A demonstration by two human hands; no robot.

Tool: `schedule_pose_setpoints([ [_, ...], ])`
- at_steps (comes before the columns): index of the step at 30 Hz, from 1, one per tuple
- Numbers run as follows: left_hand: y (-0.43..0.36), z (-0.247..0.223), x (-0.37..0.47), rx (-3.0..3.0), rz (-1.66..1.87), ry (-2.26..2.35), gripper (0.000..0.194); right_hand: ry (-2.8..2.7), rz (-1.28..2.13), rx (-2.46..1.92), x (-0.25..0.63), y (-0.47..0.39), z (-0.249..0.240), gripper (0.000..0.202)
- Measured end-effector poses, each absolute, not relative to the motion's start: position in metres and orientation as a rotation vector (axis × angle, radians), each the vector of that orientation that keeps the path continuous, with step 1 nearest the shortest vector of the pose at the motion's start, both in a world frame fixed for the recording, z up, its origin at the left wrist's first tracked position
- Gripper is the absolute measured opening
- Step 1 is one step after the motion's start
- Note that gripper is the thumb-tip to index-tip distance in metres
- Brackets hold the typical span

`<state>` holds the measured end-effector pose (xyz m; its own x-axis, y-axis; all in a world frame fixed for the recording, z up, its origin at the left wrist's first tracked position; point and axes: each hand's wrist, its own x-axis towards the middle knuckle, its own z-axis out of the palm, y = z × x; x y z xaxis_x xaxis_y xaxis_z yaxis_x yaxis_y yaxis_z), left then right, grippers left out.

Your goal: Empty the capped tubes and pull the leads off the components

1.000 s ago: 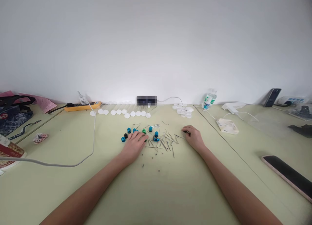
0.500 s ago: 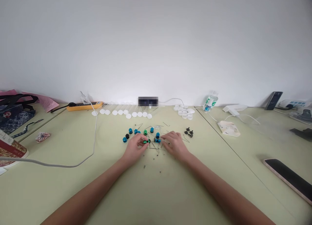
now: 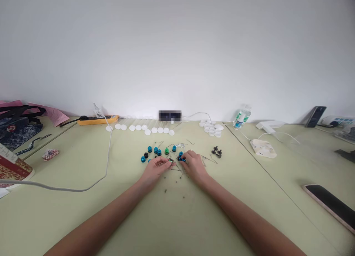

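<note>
Between the thumb and fingers of my left hand is a small green and black part. My right hand is closed at a blue part, its fingertips against it; whether it is lifted off the table cannot be made out. Behind my hands stand several blue caps, a green cap and a black cap. Thin metal pins lie scattered around the hands, and tiny bits lie in front of them.
White discs line the back, with more discs to their right. Black parts lie right of my hands. A cable runs along the left. Farther out are a power strip, a bottle and a phone.
My left hand has turned the green part, which now shows less between the fingertips. My right hand has moved slightly left and its fingers have come onto the blue part.
</note>
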<state>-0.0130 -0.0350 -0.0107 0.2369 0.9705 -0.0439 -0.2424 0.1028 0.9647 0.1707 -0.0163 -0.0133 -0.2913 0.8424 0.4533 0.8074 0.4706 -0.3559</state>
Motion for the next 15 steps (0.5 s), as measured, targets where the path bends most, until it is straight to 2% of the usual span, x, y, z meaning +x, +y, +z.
schedule_pose_setpoints([
  [5,-0.038,-0.008,-0.01,0.917,1.063,0.795,0.033,-1.913,0.327,-1.083,0.164,-0.03,-0.005,0.004],
  [11,-0.045,-0.002,-0.003,0.953,0.993,0.605,0.029,-1.849,0.465,-0.989,0.151,-0.044,-0.009,0.014],
  [15,-0.047,-0.005,-0.002,0.975,0.98,0.576,0.026,-1.833,0.513,-0.988,0.148,-0.046,-0.013,0.009],
])
